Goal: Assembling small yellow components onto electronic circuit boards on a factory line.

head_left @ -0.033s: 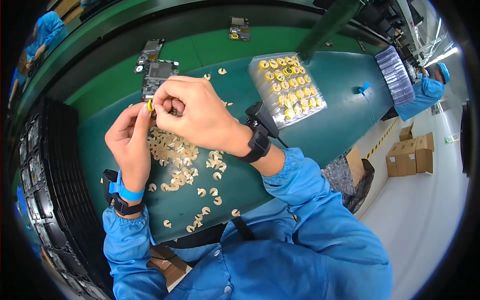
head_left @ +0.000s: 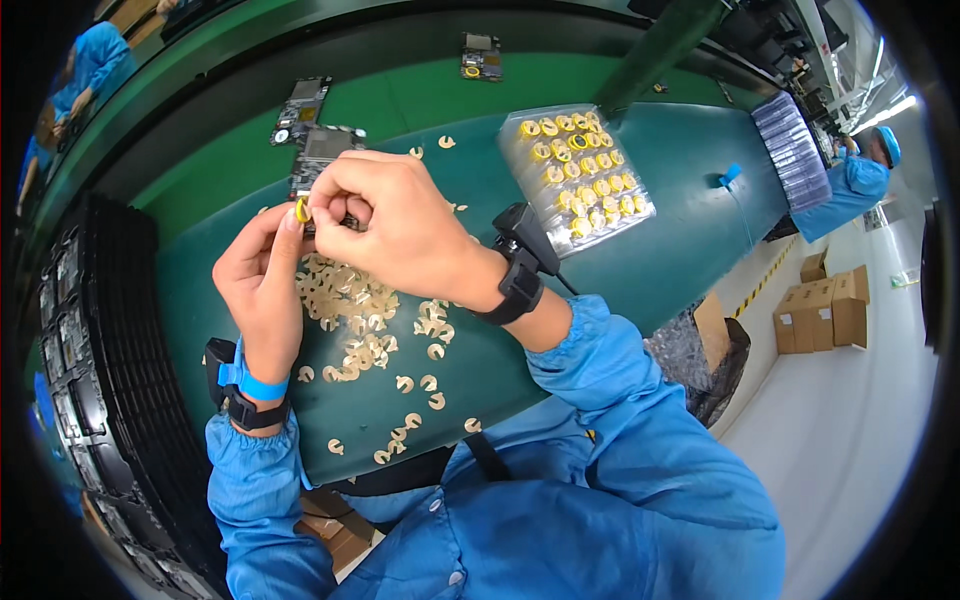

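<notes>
A small yellow-rimmed coin cell (head_left: 302,209) is pinched between the thumb and index finger of my left hand (head_left: 262,275). My right hand (head_left: 385,215) meets it from the right, its fingertips pressed together at the cell's edge; what they grip is too small to make out. Below both hands lies a loose pile of cream notched discs (head_left: 345,300), with several more scattered toward me. Just beyond my fingers is a circuit board (head_left: 325,145), partly covered by my right hand. To the right, a clear plastic tray (head_left: 530,205) holds rows of yellow-rimmed coin cells.
Another circuit board (head_left: 482,57) sits on the green strip at the back. Black stacked trays (head_left: 110,390) stand along the left side. A green post (head_left: 660,55) rises behind the clear tray. Clear plastic trays (head_left: 790,150) lie at the far right, near a person in blue (head_left: 855,190).
The circuit boards behind my hands have shifted slightly to the right. Both hands keep nearly the same place and pinch around the coin cell.
</notes>
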Demonstrator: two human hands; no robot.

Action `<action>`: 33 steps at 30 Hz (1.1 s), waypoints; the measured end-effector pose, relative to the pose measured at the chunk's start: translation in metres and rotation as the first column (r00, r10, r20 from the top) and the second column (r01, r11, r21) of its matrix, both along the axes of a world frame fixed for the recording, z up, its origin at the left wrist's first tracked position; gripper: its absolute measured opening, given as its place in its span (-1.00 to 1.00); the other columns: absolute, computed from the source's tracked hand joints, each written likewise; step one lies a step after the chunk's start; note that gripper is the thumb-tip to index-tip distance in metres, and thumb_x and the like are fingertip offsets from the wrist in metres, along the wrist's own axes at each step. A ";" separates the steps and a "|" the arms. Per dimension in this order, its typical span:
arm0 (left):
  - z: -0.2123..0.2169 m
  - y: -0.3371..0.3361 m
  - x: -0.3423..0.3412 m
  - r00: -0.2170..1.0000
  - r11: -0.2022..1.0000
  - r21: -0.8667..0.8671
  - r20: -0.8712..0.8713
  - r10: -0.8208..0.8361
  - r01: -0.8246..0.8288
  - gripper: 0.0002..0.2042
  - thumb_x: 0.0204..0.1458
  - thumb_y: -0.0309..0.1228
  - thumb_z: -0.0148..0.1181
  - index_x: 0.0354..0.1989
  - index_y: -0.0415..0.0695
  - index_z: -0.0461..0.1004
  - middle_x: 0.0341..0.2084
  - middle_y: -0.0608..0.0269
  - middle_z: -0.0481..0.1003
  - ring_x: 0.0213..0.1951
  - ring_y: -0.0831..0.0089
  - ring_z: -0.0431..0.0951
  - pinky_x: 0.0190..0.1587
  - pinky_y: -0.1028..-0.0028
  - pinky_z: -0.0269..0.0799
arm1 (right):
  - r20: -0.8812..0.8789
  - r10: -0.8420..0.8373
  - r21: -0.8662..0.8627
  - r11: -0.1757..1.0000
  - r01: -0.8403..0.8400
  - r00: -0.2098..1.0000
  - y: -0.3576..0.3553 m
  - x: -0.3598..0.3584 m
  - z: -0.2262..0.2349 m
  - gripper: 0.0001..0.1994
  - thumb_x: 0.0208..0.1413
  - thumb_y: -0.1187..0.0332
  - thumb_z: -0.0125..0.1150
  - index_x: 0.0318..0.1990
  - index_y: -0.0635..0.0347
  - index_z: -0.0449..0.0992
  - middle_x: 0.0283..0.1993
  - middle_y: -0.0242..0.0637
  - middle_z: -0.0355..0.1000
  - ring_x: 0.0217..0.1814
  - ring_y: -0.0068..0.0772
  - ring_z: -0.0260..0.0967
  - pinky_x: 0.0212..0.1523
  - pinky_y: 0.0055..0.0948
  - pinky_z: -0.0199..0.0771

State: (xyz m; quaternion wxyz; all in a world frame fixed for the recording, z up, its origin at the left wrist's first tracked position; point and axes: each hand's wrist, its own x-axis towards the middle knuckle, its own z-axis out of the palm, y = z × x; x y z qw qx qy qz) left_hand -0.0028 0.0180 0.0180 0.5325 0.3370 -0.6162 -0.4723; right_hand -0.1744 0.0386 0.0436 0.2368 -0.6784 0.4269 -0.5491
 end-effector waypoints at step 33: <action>0.005 -0.003 0.003 0.930 0.950 0.129 -0.278 -0.240 0.283 -0.79 0.33 -0.46 0.13 -0.08 -0.40 0.57 -0.20 0.08 0.64 -0.18 0.39 0.67 -0.08 0.36 0.69 | -0.445 -0.168 -0.442 0.896 -0.052 0.879 0.004 -0.022 0.009 -0.85 0.09 0.51 0.37 -0.17 0.23 0.64 -0.31 -0.26 0.49 -0.40 -0.27 0.50 -0.41 -0.38 0.49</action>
